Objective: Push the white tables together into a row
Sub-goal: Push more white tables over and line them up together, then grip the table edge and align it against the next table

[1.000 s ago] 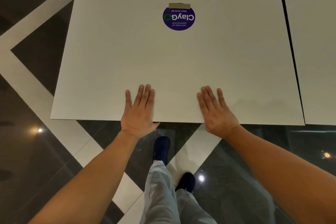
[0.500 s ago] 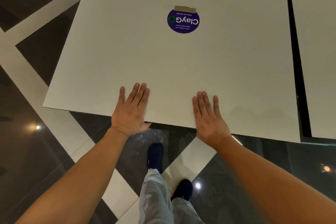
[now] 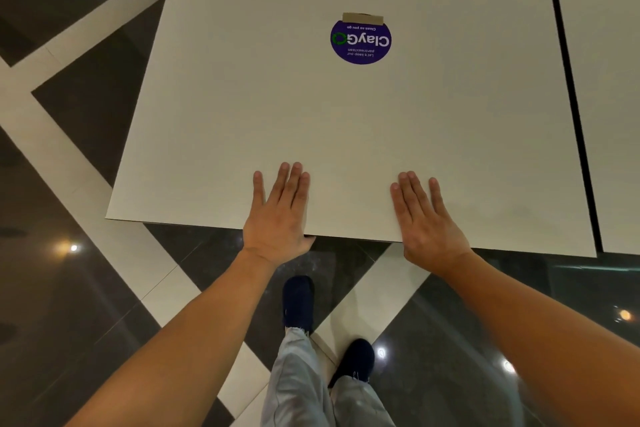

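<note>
A white square table (image 3: pixel 346 128) fills the middle of the head view, with a round purple sticker (image 3: pixel 361 42) near its centre. A second white table (image 3: pixel 613 80) stands to its right, and a narrow dark gap (image 3: pixel 573 104) separates the two. My left hand (image 3: pixel 277 215) lies flat, palm down, on the near edge of the middle table. My right hand (image 3: pixel 427 222) lies flat on the same edge, a little further right. Neither hand grips anything; the fingers are stretched out on the tabletop.
Below the table is a glossy dark floor (image 3: pixel 86 305) with wide white stripes and light reflections. My two feet in dark shoes (image 3: pixel 298 302) stand just in front of the table's near edge.
Half a second ago the gap to the right table was wider; it has narrowed since. Both hands stay flat on the near edge, and the table's near edge has swung slightly.
</note>
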`<action>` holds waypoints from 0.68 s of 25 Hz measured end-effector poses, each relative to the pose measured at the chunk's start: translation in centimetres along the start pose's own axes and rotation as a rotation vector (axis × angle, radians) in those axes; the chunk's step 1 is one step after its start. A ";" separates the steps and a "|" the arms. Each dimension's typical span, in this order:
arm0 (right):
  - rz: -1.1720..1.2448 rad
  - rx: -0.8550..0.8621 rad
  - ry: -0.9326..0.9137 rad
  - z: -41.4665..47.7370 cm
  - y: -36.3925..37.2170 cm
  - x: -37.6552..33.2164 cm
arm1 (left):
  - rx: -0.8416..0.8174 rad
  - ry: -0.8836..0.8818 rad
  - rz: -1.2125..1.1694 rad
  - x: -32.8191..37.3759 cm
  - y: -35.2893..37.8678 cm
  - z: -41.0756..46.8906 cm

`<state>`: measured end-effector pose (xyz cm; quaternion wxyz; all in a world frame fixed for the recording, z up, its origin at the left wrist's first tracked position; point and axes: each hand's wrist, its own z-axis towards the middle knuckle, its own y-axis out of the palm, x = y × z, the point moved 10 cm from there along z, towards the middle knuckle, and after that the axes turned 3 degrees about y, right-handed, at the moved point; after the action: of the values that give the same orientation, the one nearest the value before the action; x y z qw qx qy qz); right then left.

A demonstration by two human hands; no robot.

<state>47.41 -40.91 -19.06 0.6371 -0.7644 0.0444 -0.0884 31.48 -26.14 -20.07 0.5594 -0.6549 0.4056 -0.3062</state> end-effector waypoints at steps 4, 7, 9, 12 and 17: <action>-0.047 -0.026 0.011 -0.1 -0.4 0.3 | 0.003 -0.014 0.002 0.6 0.0 0.1; -0.036 -0.099 0.064 -0.3 -0.4 0.4 | -0.033 -0.028 -0.019 0.8 0.0 -0.1; 0.017 -0.181 0.165 -0.9 -0.4 0.3 | -0.082 -0.033 -0.057 0.8 -0.3 -0.4; 0.115 -0.318 0.267 -2.4 -0.8 -1.5 | -0.171 0.007 -0.148 1.7 -1.1 -1.4; 0.304 -0.368 0.350 -3.6 -4.5 -6.1 | -0.296 0.025 -0.247 1.0 -4.1 -5.0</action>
<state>40.59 -42.42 -14.53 0.4762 -0.8249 0.2829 -0.1130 28.46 -29.28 -15.19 0.4098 -0.7710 0.3698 -0.3175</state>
